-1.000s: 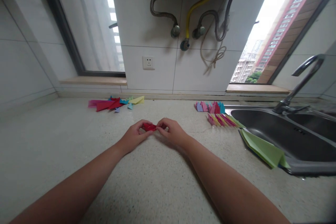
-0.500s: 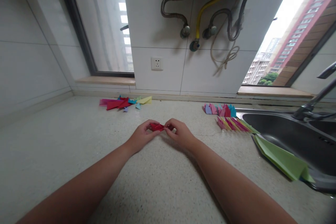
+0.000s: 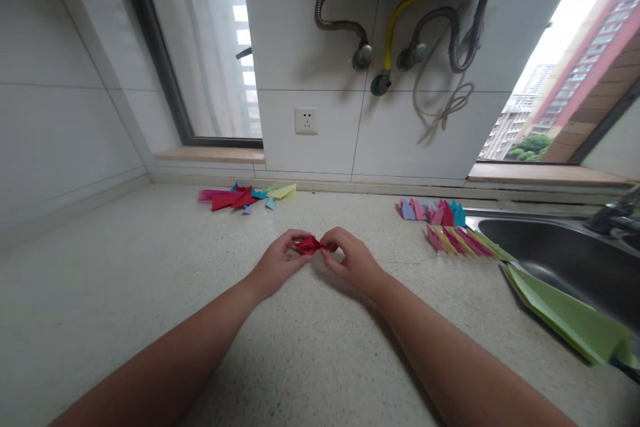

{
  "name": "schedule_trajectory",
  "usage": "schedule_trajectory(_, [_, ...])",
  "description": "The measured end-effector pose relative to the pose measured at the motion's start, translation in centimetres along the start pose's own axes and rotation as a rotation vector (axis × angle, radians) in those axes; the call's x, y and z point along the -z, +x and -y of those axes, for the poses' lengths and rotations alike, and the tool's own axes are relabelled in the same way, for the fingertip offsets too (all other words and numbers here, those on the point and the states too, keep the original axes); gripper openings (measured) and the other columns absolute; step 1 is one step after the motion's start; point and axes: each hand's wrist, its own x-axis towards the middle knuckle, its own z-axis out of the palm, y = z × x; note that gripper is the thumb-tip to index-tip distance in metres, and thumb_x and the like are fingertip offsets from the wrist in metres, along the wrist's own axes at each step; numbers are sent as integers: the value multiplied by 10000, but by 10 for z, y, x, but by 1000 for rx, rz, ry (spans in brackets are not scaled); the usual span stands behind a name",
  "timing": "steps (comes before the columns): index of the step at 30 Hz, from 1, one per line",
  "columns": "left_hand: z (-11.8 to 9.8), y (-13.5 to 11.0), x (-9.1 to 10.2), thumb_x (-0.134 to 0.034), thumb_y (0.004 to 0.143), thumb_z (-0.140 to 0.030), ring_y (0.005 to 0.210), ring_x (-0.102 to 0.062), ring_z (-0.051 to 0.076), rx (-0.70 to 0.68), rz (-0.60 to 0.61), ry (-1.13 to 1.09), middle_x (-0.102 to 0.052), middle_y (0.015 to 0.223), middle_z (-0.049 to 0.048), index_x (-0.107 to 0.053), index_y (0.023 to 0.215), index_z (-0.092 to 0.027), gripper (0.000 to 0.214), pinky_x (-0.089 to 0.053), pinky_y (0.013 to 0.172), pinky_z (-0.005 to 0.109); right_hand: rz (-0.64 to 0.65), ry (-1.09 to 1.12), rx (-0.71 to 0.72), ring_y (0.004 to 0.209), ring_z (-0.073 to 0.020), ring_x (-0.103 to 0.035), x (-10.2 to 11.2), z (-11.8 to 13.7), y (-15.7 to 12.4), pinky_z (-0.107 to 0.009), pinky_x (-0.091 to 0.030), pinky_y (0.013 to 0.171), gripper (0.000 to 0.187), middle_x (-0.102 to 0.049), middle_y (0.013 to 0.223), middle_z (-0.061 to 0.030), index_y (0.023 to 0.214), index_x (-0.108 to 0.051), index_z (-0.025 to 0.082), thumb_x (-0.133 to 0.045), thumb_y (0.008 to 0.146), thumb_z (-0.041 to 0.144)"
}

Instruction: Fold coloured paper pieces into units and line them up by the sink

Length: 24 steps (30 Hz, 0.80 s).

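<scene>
A small folded piece of red paper (image 3: 309, 245) is held just above the speckled countertop (image 3: 125, 293), in the middle of the view. My left hand (image 3: 277, 263) pinches its left end with curled fingers. My right hand (image 3: 351, 260) pinches its right end the same way. Both forearms reach in from the bottom edge. Part of the red paper is hidden between my fingertips.
A loose heap of coloured paper scraps (image 3: 245, 196) lies at the back left by the wall. Folded paper pieces stand in a row (image 3: 433, 211) and a striped fan (image 3: 463, 240) near the steel sink (image 3: 565, 260). A large green folded paper (image 3: 570, 320) overhangs the sink's edge.
The camera has turned left, so everything has slid right in view and the tap has nearly left it. Both hands still pinch the red paper, which looks slightly more raised.
</scene>
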Motion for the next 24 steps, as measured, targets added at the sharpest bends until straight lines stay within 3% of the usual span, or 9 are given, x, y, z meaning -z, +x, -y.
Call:
schedule_trajectory(7, [6, -2, 0, -682, 839, -291, 901, -654, 197, 128, 4, -56, -654, 1163, 93, -573, 1183, -241, 364, -487, 549, 229, 50, 15, -103, 838, -167, -623, -3, 1, -2, -311, -504, 762, 202, -656, 942, -54, 1059, -584, 210, -621, 860, 212])
schedule_trajectory(16, [4, -6, -2, -670, 840, -237, 944, -648, 196, 88, 25, -136, -668, 1106, 93, -593, 1150, -191, 322, -543, 683, 286, 121, 177, -265, 805, -155, -649, -11, 2, -6, -280, -504, 675, 274, -685, 974, -66, 1102, -526, 204, -633, 879, 322])
schedule_trajectory(24, [4, -5, -3, -694, 830, -270, 999, -658, 209, 142, 13, -197, -684, 1123, 94, -593, 1152, -185, 348, -559, 761, 328, 100, 235, -247, 819, -146, -647, -13, 2, -7, -288, -525, 701, 411, -668, 1094, -90, 1202, -474, 210, -668, 847, 287])
